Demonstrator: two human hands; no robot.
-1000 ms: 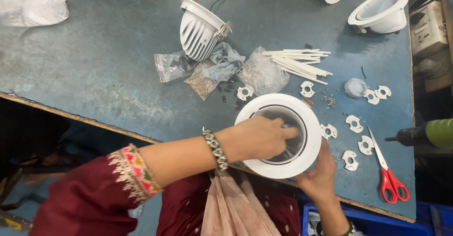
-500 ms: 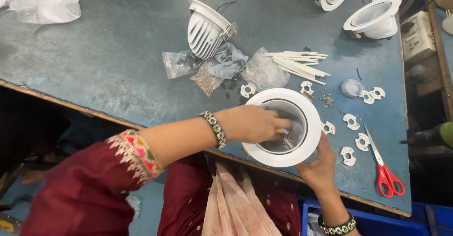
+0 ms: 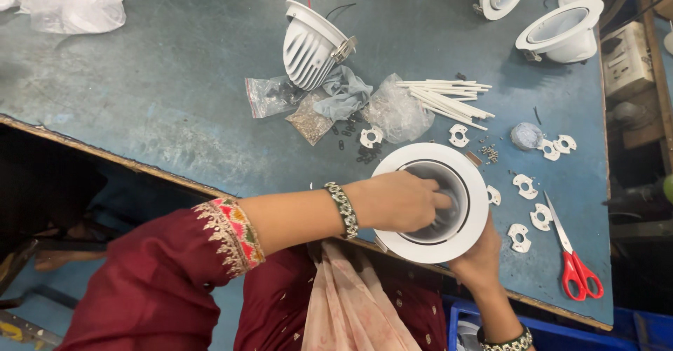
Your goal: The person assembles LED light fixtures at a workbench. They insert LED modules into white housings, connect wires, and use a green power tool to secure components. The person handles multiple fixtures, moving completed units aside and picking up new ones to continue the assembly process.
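A round white downlight housing (image 3: 479,183) sits at the near edge of the blue-grey table (image 3: 154,112). My left hand (image 3: 392,200), with a beaded bracelet and a maroon embroidered sleeve, reaches in from the left. Its fingers are curled down into the housing's central opening and the tips are hidden inside. My right hand (image 3: 480,263) comes up from below the table edge and grips the housing's near rim from underneath. Small white clip brackets (image 3: 524,185) lie just right of the housing.
Red-handled scissors (image 3: 576,267) lie at the right. Behind the housing are white sticks (image 3: 442,98), small plastic bags of parts (image 3: 273,95) and a finned white lamp body (image 3: 312,42). More white housings (image 3: 561,32) stand at the far right. A blue crate (image 3: 561,330) sits below.
My left hand has pushed further right and deeper into the housing's opening. My right hand still holds the rim from below.
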